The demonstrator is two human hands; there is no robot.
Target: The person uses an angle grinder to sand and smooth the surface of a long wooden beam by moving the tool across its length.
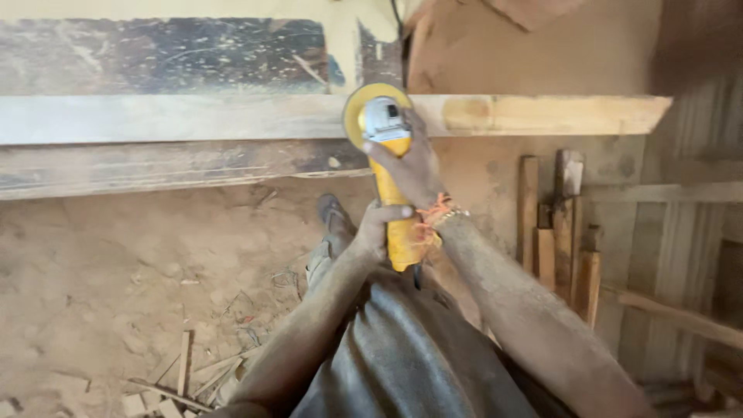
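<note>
A yellow angle grinder [385, 131] with a grey head and a round disc guard presses against the edge of a long pale wooden plank [193, 118] that runs across the view. My right hand [414, 166] grips the grinder's body just behind the head. My left hand [379, 228] wraps the rear of the yellow handle. An orange string band sits on my right wrist. Both forearms are coated in sawdust.
A second, darker board [155, 166] lies below the plank. Sawdust covers the floor [116, 263], with wood scraps [186, 379] at the lower left. Short wooden offcuts [561, 224] lean at the right beside a plank wall [681, 232]. My sandalled foot [334, 213] stands under the grinder.
</note>
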